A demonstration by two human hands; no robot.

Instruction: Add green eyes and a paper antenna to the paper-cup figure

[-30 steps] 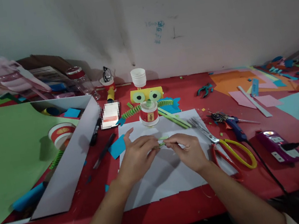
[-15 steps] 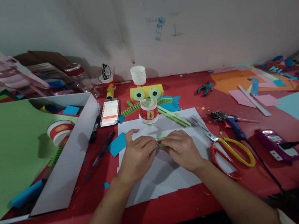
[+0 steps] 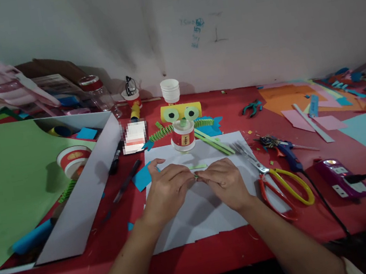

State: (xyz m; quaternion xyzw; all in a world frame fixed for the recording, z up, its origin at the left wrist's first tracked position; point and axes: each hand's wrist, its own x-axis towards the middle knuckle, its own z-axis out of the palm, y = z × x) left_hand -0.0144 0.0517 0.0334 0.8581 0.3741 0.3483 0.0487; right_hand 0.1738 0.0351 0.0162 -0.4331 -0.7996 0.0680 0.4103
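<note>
The near edge of the red desk [image 3: 209,260] runs across below the forearms, with a band of bare red surface between it and white paper [image 3: 197,225], whose near edge looks uneven. Over the middle of that paper, the left hand [image 3: 167,190] and right hand [image 3: 227,183] meet fingertip to fingertip, pinching a small green paper strip [image 3: 197,178], mostly hidden by the fingers. A pale green strip [image 3: 197,166] lies just beyond them. To the left, the white wall of a box [image 3: 99,157] slants inward, bounding that side; a stretch of red separates it from the left forearm. To the right, scissors [image 3: 263,169] overlap the paper's edge, hemming in the right hand's side, with a glue gun [image 3: 288,155] and purple power socket [image 3: 344,178] farther out. A paper-cup figure [image 3: 183,137] stands at the paper's far edge. Beyond, open red surface surrounds the pliers [image 3: 251,108], and a scribbled pale wall [image 3: 256,28] closes off the back.
</note>
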